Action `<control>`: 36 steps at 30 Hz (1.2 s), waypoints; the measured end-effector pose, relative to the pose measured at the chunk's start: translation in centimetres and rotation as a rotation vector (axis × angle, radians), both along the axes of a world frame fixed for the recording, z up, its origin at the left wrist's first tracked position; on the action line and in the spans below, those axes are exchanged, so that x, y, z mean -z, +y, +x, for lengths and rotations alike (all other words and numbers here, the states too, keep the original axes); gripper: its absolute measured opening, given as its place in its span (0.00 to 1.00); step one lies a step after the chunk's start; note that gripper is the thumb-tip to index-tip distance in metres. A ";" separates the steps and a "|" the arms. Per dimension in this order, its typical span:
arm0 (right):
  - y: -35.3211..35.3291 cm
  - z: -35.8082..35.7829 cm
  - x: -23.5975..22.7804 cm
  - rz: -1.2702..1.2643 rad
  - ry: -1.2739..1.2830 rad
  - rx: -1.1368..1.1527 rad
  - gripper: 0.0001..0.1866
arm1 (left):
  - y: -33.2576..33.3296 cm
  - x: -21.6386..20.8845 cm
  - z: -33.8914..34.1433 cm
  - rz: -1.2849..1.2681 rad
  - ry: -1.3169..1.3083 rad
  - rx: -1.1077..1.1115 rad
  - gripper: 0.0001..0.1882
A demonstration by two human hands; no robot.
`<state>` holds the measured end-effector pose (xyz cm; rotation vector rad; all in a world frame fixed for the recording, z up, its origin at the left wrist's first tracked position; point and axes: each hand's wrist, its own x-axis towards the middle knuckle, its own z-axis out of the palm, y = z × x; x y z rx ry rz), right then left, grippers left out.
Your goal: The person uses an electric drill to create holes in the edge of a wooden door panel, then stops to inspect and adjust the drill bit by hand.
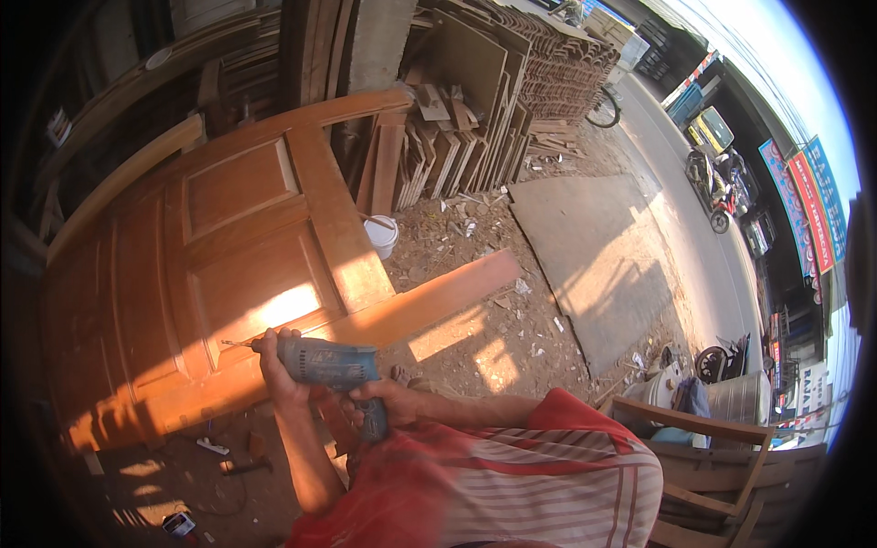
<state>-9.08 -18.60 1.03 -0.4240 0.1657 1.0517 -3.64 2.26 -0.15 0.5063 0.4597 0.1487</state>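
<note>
Left hand (285,373) and right hand (385,396) both grip the drill (327,363) beside the door's near edge (196,396); no finished hole shows.

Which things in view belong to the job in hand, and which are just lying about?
Likely in the job:
drill, held in left hand and right hand
wooden door, next to the drill

Likely just lying about:
white bucket
flat board
stacked roof tiles
</note>
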 end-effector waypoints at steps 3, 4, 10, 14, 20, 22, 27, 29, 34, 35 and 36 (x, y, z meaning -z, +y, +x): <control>0.0 0.0 -0.8 -0.038 -0.020 0.024 0.21 | -0.1 0.4 0.3 -0.006 -0.023 -0.013 0.08; -0.1 0.0 -0.9 -0.076 -0.035 0.042 0.21 | -0.2 0.4 0.3 -0.006 -0.021 -0.014 0.08; -0.6 0.2 -0.9 -0.089 0.033 0.006 0.22 | -1.1 -0.8 0.8 0.038 0.039 -0.029 0.08; 0.0 0.4 -0.2 -0.044 -0.022 -0.050 0.22 | 0.1 0.6 0.2 0.045 -0.047 -0.002 0.09; -0.4 0.1 -1.4 -0.080 -0.015 -0.058 0.22 | -1.6 -2.0 0.6 0.094 -0.018 0.061 0.15; -0.1 -0.1 -2.1 -0.128 -0.053 0.027 0.24 | -1.5 -2.8 0.2 0.082 -0.040 0.070 0.15; -0.4 0.4 -1.8 -0.151 -0.131 -0.034 0.25 | -1.4 -2.4 0.0 0.046 -0.034 -0.016 0.14; -0.4 0.5 -1.9 -0.106 -0.113 -0.032 0.25 | -1.4 -2.2 0.2 0.036 -0.040 -0.014 0.14; -0.4 0.5 -1.8 -0.124 -0.109 -0.021 0.29 | -1.6 -2.5 0.5 0.021 -0.031 -0.042 0.13; -0.4 0.5 -1.7 -0.124 -0.125 -0.021 0.29 | -1.7 -2.6 0.5 0.022 -0.030 -0.039 0.13; -0.4 0.5 -1.7 -0.128 -0.121 -0.025 0.29 | -1.7 -2.6 0.5 0.023 -0.029 -0.036 0.13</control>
